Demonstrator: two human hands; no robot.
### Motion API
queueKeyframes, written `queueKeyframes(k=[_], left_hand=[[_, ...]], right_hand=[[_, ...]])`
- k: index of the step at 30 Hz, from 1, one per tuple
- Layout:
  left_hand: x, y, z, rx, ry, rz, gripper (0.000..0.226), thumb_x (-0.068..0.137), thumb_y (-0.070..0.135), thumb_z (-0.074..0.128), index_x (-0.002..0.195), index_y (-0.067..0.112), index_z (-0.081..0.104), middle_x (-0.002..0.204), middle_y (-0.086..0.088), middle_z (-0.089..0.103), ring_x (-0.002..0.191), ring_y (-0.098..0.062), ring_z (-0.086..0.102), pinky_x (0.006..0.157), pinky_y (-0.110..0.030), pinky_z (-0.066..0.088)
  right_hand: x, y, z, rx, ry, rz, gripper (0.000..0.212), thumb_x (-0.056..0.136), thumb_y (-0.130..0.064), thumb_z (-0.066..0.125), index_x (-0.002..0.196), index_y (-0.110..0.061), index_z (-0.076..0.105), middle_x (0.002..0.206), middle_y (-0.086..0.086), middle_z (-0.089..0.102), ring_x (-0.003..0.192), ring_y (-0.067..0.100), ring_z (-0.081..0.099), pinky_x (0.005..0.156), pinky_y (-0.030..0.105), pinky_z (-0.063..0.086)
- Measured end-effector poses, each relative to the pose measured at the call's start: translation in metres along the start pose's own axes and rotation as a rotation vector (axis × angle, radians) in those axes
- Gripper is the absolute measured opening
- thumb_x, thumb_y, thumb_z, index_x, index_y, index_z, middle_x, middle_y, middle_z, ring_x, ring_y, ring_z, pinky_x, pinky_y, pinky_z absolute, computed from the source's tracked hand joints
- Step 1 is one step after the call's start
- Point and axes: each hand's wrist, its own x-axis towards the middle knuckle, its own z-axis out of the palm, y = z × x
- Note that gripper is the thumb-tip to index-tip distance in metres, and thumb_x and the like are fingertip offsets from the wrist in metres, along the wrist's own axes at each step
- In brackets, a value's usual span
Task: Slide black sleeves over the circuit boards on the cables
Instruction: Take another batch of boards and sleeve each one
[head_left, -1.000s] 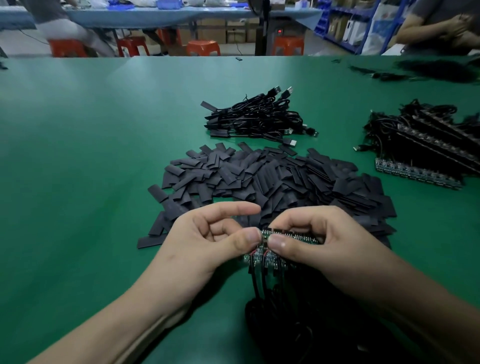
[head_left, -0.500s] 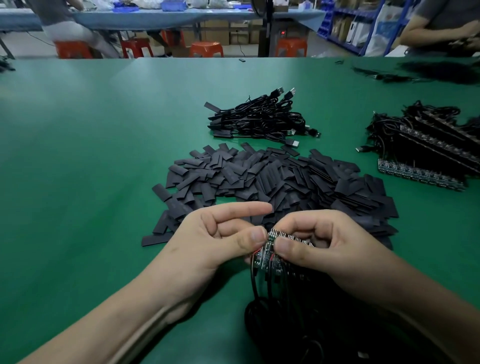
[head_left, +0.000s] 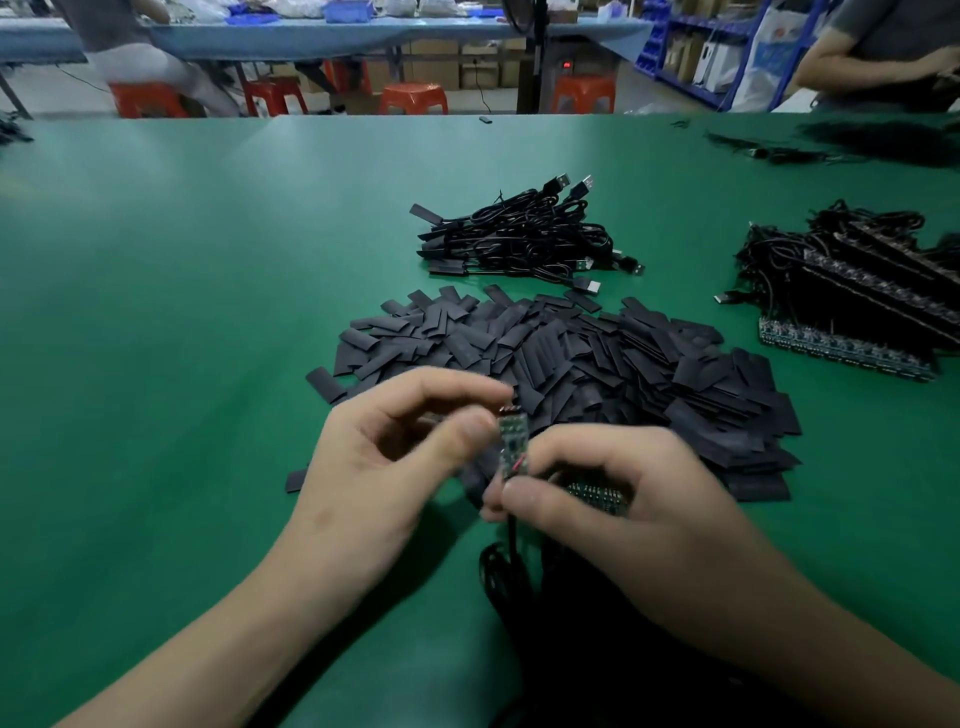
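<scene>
The person sits at the near edge of the green table (head_left: 182, 312), both hands raised just above it. Between them stands a single small circuit board (head_left: 513, 441), upright, pins at the top, its black cable (head_left: 511, 535) dropping into a dark coil of cables (head_left: 498, 577) at the near edge. The right hand (head_left: 623, 509) pinches the lower end of the board, where the wires join it, thumb against forefinger; its other fingers curl over a row of further boards (head_left: 597, 493) tucked under the palm. The left hand (head_left: 395, 457) is blurred, yet its thumb and bent forefinger close narrowly on the board's upper part, the thumb at the left side and the forefinger arching over the pins.

Just beyond the hands, toward the middle of the table, lies a broad heap of flat black sleeves (head_left: 597, 364) — a few strays sit apart at its left fringe. No sleeve is on the held board; its green face shows bare.

Farther back, past the heap, rests a bundle of sleeved cables (head_left: 519, 239) with plugs sticking out. Near the right edge is a stack of bare boards (head_left: 841, 353) in rows, wires tangled above. Off the far edge stand red stools (head_left: 413, 98), and at the far right corner another person's arm (head_left: 841, 57) is in view.
</scene>
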Motion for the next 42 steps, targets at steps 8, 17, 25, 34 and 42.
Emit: queueKeyframes(k=[8, 17, 25, 34, 42], left_hand=[[0.009, -0.017, -0.019, 0.950, -0.274, 0.306, 0.024, 0.092, 0.016, 0.076, 0.113, 0.027, 0.077, 0.105, 0.018, 0.072, 0.102, -0.013, 0.066, 0.086, -0.039, 0.054], [0.004, -0.013, -0.012, 0.835, -0.127, 0.381, 0.019, 0.091, 0.026, 0.072, 0.110, 0.027, 0.076, 0.095, 0.018, 0.075, 0.090, -0.006, 0.071, 0.081, -0.036, 0.057], [-0.007, -0.006, 0.007, 0.193, -0.130, 0.062, 0.025, 0.088, 0.014, 0.073, 0.105, 0.032, 0.067, 0.088, 0.003, 0.077, 0.076, -0.016, 0.075, 0.071, -0.019, 0.056], [-0.011, -0.004, 0.012, 0.520, -0.059, 0.348, 0.042, 0.083, 0.034, 0.084, 0.118, 0.026, 0.063, 0.109, 0.018, 0.073, 0.101, 0.000, 0.071, 0.090, -0.021, 0.055], [-0.008, 0.003, 0.006, 0.366, 0.116, 0.267, 0.034, 0.075, 0.022, 0.086, 0.103, 0.026, 0.069, 0.098, 0.018, 0.077, 0.092, 0.001, 0.074, 0.087, -0.013, 0.054]], right_hand=[[0.005, -0.010, -0.035, 0.820, 0.219, -0.131, 0.017, 0.089, -0.041, 0.066, 0.084, -0.031, 0.078, 0.079, -0.005, 0.078, 0.090, 0.016, 0.077, 0.073, 0.024, 0.060], [0.005, 0.000, -0.051, 0.292, 0.067, 0.177, 0.031, 0.101, -0.033, 0.053, 0.075, -0.020, 0.064, 0.056, 0.000, 0.049, 0.055, 0.021, 0.061, 0.056, 0.028, 0.055], [0.000, 0.005, -0.016, 0.165, 0.001, 0.258, 0.021, 0.094, -0.039, 0.059, 0.083, -0.023, 0.068, 0.056, -0.004, 0.056, 0.062, 0.022, 0.064, 0.064, 0.024, 0.059], [-0.003, 0.012, -0.005, 0.221, 0.096, 0.265, 0.020, 0.096, -0.029, 0.063, 0.079, -0.023, 0.069, 0.053, -0.010, 0.060, 0.053, 0.013, 0.064, 0.054, 0.016, 0.047], [-0.003, 0.010, -0.028, -0.013, 0.073, 0.219, 0.043, 0.100, -0.059, 0.046, 0.082, -0.025, 0.065, 0.058, 0.004, 0.055, 0.062, 0.027, 0.058, 0.070, 0.048, 0.053]])
